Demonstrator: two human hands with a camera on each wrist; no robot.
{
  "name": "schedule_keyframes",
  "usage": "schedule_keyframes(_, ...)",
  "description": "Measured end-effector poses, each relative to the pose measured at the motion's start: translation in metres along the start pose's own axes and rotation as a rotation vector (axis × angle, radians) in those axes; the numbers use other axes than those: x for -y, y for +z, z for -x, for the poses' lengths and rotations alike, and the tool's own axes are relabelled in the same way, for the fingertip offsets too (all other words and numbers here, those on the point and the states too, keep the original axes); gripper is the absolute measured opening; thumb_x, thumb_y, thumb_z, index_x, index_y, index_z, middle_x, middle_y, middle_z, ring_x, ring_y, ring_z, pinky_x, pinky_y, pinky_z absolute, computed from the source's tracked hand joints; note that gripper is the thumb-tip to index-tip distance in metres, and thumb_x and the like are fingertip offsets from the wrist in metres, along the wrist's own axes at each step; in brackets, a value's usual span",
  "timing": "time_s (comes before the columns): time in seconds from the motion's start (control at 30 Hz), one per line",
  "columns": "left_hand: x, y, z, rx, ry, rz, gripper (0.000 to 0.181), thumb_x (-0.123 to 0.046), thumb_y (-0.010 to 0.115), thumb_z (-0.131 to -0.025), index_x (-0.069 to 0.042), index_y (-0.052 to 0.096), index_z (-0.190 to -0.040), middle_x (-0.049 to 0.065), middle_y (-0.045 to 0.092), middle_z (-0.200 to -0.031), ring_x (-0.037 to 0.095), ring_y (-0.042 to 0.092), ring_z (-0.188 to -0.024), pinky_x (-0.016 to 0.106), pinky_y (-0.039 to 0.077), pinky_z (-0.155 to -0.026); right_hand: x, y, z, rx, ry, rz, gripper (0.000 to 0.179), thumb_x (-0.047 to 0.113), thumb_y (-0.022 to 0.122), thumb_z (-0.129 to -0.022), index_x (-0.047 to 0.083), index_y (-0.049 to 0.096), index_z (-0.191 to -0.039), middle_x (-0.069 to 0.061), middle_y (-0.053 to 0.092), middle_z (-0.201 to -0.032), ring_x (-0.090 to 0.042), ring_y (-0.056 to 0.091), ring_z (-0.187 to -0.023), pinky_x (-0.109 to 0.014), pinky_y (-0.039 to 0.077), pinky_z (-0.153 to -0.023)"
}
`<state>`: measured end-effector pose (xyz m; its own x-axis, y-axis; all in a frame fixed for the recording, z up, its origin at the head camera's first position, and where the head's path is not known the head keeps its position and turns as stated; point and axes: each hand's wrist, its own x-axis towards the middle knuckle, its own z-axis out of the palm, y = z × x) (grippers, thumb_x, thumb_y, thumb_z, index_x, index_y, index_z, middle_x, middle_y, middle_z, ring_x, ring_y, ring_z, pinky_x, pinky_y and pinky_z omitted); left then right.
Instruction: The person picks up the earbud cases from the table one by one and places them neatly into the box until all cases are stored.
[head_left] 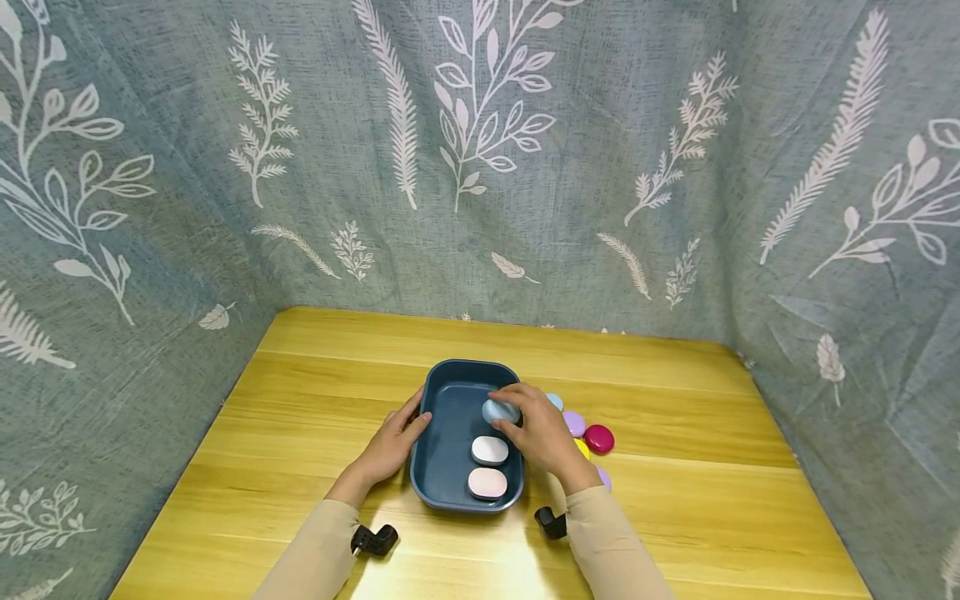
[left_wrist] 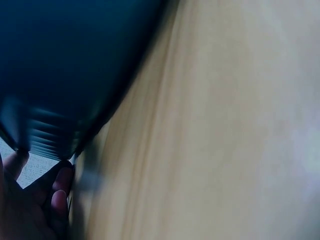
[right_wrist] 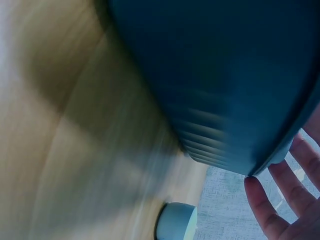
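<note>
A dark blue tray with rounded corners sits on the wooden table. My left hand holds its left side, thumb at the rim and fingers along the outer wall; in the left wrist view those fingers reach low on the wall. Over the tray's right side, my right hand pinches a light-blue rounded piece between thumb and fingers. Inside the tray, a white oval piece lies just nearer than the hand, and a pale pink oval piece lies below it.
Right of the tray, partly behind my right hand, lie rounded pieces: light blue, lilac, crimson, yellow and another lilac one. A patterned grey-blue curtain hangs behind the table.
</note>
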<state>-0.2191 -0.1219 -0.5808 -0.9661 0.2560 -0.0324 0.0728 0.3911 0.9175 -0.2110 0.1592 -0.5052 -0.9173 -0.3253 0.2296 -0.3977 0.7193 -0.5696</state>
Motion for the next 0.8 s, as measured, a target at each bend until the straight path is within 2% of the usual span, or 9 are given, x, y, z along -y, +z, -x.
schedule_keyframes(0.5,-0.001,0.001,0.001,-0.002,-0.004,0.007,0.06,-0.056,0.048,-0.107,-0.045,0.028,-0.162,0.008,0.042,-0.163,0.032,0.042,-0.141,0.061,0.031,-0.119,-0.004,0.012,0.0,0.044,0.0,0.032,0.037,0.017,0.081,-0.092,0.016,0.074,-0.128,-0.003,0.066,-0.133,-0.028,0.06,-0.126,-0.046,0.05,-0.107)
schedule_keyframes(0.8,-0.001,0.001,0.0,-0.012,-0.009,-0.009,0.06,-0.056,0.047,-0.107,-0.044,0.028,-0.162,0.01,0.044,-0.161,0.032,0.043,-0.141,0.061,0.032,-0.118,-0.009,0.019,-0.005,0.045,-0.033,0.085,0.036,0.018,0.08,-0.093,0.016,0.074,-0.128,-0.003,0.067,-0.131,-0.028,0.062,-0.123,-0.046,0.05,-0.105)
